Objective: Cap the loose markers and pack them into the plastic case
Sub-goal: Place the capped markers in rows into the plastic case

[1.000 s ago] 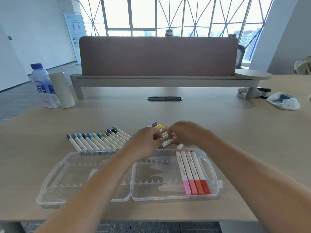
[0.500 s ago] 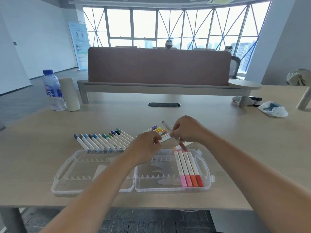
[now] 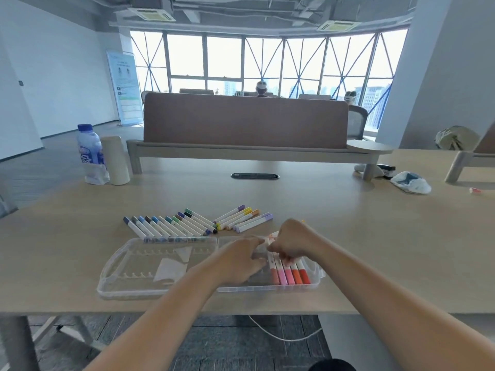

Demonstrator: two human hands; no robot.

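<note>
Markers (image 3: 290, 275) seen from the head: five lie in the plastic case's (image 3: 128, 266) right half, where the right hand (image 3: 292, 243) pinches a marker (image 3: 271, 259) into place. The left hand (image 3: 239, 261) rests alongside, its grip unclear. Many loose markers (image 3: 171, 226) wait beyond the case.

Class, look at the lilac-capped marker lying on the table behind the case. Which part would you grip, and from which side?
Pinch the white barrel of the lilac-capped marker near its cap, probably from above on the near right. It lies flat and slanted on the table; the orange-capped marker lies close along its far side, while its near side is free.
</note>
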